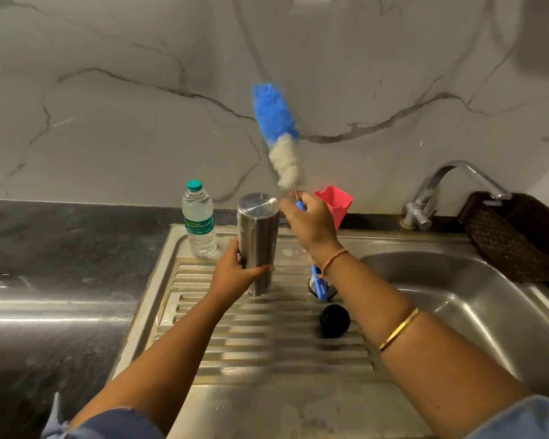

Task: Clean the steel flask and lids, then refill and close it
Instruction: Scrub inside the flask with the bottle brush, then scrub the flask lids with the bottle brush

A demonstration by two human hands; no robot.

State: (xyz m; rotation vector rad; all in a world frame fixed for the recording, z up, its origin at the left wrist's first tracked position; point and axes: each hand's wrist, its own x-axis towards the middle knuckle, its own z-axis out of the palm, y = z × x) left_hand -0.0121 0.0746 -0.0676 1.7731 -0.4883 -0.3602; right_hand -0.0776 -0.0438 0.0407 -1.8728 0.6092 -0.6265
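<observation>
A steel flask [258, 239] stands upside down on the ribbed drainboard [267, 340], its flat base up. My left hand [235, 274] grips its lower part. My right hand [311, 223] holds the blue handle of a bottle brush [279, 134], whose blue and white bristle head points up in front of the wall. A black lid [334, 320] lies on the drainboard to the right of the flask. A steel lid [314, 285] sits behind it, mostly hidden by my right wrist and the brush handle.
A plastic water bottle [199, 220] with a green cap stands left of the flask. A pink funnel [335, 204] sits behind my right hand. The sink basin [457, 296] and tap [438, 191] are to the right, beside a dark woven basket [520, 239].
</observation>
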